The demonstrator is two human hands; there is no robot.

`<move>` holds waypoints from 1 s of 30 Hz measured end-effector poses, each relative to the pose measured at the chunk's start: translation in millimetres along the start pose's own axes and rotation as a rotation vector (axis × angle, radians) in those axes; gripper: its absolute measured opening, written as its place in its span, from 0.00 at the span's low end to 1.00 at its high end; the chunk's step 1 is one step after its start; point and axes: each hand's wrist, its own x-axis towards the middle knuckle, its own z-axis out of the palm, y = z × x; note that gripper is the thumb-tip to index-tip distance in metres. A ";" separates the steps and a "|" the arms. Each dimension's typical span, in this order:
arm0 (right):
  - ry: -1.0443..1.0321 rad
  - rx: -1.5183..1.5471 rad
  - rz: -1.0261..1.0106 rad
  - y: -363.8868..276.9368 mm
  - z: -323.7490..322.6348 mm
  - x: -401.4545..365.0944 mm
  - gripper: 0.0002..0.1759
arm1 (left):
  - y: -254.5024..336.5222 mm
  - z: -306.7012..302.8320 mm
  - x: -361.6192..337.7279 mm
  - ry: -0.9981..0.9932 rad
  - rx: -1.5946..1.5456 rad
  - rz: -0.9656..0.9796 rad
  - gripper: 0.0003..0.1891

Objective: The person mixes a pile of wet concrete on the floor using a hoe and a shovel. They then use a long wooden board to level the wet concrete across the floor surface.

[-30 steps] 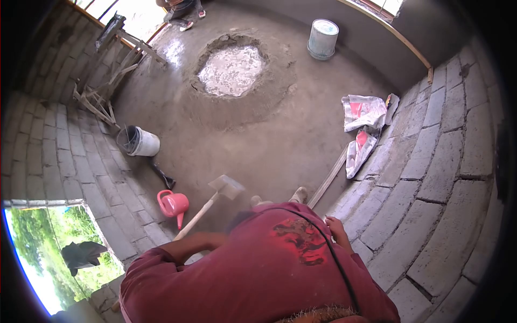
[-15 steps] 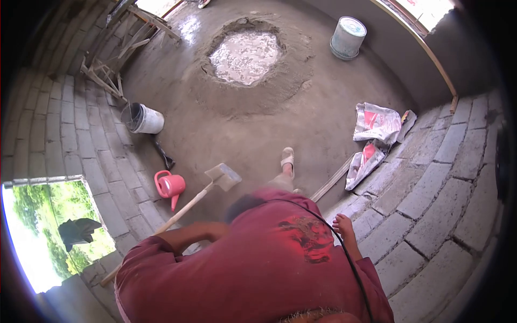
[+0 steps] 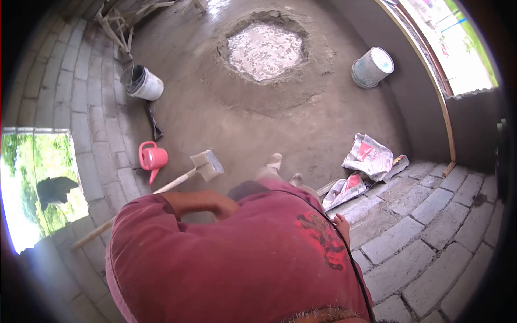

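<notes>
My left arm bends in across the front of my red shirt (image 3: 231, 253), and my left hand (image 3: 228, 208) is at my waist with its fingers hidden. Lower right, my right hand (image 3: 340, 222) hangs beside my body, partly covered by the shirt, its visible fingers loosely apart and holding nothing. A shovel (image 3: 207, 164) with a wooden handle lies on the left, the handle passing behind my left arm. Close to it is a pink watering can (image 3: 154, 158). Torn cement bags (image 3: 371, 157) lie on the right, ahead of my right hand.
Ahead, a ring of wet mortar (image 3: 258, 97) surrounds a pale liquid pool (image 3: 264, 51). An upside-down bucket (image 3: 372, 67) stands at right; another bucket (image 3: 144, 83) sits by the left block wall (image 3: 81, 97). Wooden trestles (image 3: 116, 29) stand at far left.
My view has shifted and turned. My feet have changed position on the floor, and my right hand has come closer to my side. The shovel and watering can lie as before.
</notes>
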 end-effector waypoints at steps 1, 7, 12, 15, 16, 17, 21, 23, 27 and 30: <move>-0.055 -0.112 -0.012 10.8 -2.9 16.4 0.27 | 17.8 -1.8 -5.9 0.016 -0.072 -0.059 0.28; -0.325 -0.672 -0.237 107.0 -61.1 178.7 0.26 | 44.4 121.6 10.9 0.259 -0.399 -0.381 0.26; -0.306 -0.463 0.058 -43.5 -9.2 106.3 0.25 | 92.9 188.2 7.8 0.456 -0.666 -0.404 0.27; -0.293 -0.378 0.009 -83.6 19.7 104.7 0.24 | 98.9 212.0 -0.5 0.558 -0.649 -0.340 0.28; -0.284 -0.388 -0.020 -92.6 31.7 103.7 0.25 | 91.2 225.8 -1.3 0.600 -0.630 -0.303 0.27; -0.272 -0.394 -0.053 -102.2 46.3 103.2 0.25 | 81.4 236.1 -3.8 0.641 -0.603 -0.264 0.27; -0.245 -0.421 -0.142 -114.4 114.3 66.0 0.27 | 35.0 231.3 -80.0 0.552 -0.478 -0.544 0.24; -0.247 -0.431 -0.142 -96.6 151.5 45.4 0.27 | -21.8 265.1 -137.0 0.845 -0.503 -0.806 0.24; -0.665 -0.659 -0.114 -8.8 190.2 45.4 0.25 | -167.4 364.4 -264.3 1.045 -0.138 -1.506 0.26; -0.587 -1.074 -0.361 -1.0 250.0 -28.9 0.21 | -237.5 438.2 -351.3 1.151 -0.055 -1.671 0.27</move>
